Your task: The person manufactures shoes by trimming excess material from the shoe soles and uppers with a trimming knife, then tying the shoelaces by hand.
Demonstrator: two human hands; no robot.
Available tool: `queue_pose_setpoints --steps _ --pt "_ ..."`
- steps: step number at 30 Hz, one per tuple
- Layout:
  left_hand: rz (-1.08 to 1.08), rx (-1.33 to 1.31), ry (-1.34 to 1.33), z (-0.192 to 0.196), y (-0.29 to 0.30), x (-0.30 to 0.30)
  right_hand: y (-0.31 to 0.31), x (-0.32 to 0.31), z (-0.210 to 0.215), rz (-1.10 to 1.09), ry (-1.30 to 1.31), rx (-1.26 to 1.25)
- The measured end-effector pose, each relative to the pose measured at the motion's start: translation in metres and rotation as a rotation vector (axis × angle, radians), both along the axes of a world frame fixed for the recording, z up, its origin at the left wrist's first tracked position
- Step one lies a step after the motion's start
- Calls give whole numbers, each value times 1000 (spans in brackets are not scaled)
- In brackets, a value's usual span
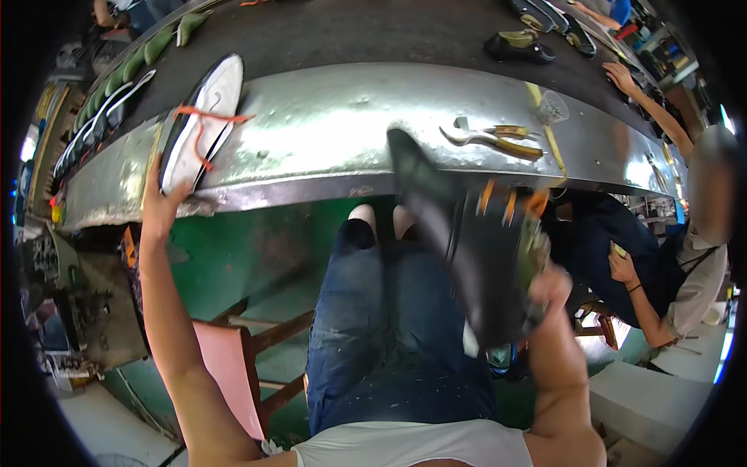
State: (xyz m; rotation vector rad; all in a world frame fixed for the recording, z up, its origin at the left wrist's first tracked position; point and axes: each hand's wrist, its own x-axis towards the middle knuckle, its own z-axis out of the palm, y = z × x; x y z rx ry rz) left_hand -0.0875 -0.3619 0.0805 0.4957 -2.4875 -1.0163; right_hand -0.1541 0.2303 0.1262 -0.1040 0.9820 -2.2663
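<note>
My left hand (166, 201) grips the heel end of a shoe (212, 100), which rests tilted on the metal edge of the bench. Its pale underside faces me, with dark material round the rim and an orange cord lying across it. To the right, my right hand (551, 288) is closed on a black shoe upper (484, 272), held in front of the bench above my lap. Motion blurs the upper; some green shows beside my fingers and orange strips near its top. My right fingers are partly hidden behind it.
Pincers (489, 136) with yellowish handles lie on the metal bench edge (327, 117). Green shoe lasts (134, 66) line the far left, and a black shoe (520, 48) stands far right. A co-worker's hand (621, 78) reaches onto the bench. A pink seat (226, 373) stands at lower left.
</note>
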Motion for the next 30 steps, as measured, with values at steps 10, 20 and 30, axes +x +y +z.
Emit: queue_pose_setpoints --steps 10,20,30 --pt "190 -151 177 16 76 16 -76 -403 20 -149 800 1368" --pt "358 -424 662 119 179 112 -47 -298 -42 -150 1451 1687" --pt "-297 805 192 7 298 94 40 -117 -30 -40 1673 1607"
